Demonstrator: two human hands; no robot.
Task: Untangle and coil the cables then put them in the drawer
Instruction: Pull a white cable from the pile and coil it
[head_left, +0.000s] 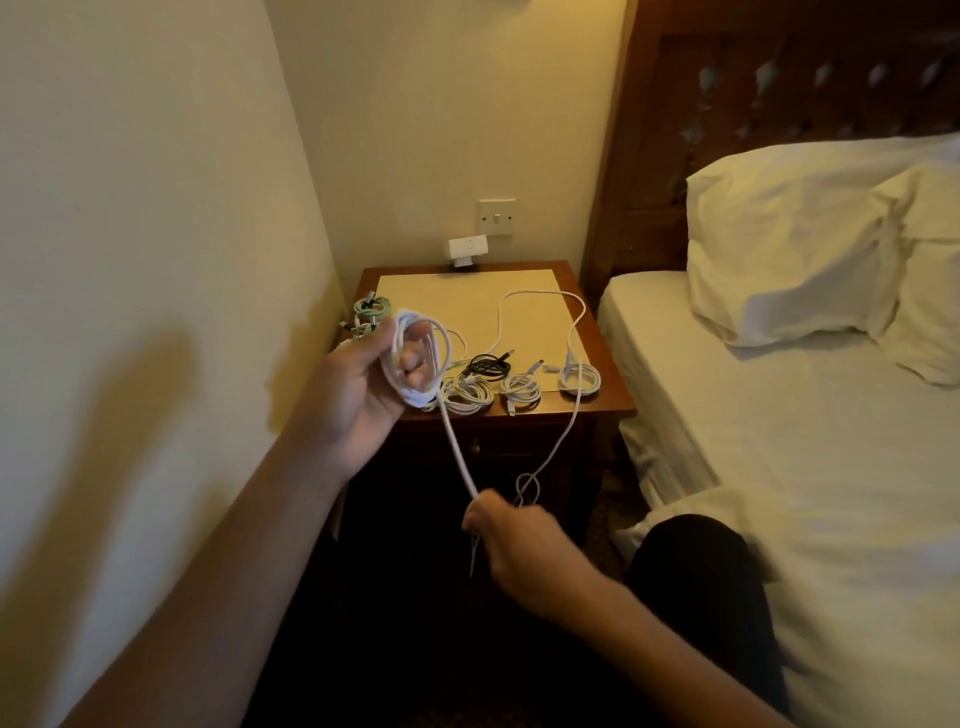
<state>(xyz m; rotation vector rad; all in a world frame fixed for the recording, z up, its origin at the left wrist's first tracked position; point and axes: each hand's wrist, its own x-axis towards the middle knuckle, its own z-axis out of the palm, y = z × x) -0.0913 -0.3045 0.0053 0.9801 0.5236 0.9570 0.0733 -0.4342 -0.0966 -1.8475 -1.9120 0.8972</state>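
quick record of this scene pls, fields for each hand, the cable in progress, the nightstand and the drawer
left hand: holds a half-wound coil
right hand: pinches the strand below the coil
tail: crosses the nightstand, drops over its front edge, forms a loop near the right hand
on nightstand: white coils along the front, black cable, green coils
drawer: shut

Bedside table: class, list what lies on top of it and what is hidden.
A pale mat, small white cable coils, a black cable and green cables at the back left. The left hand and its white coil cover the front left corner.
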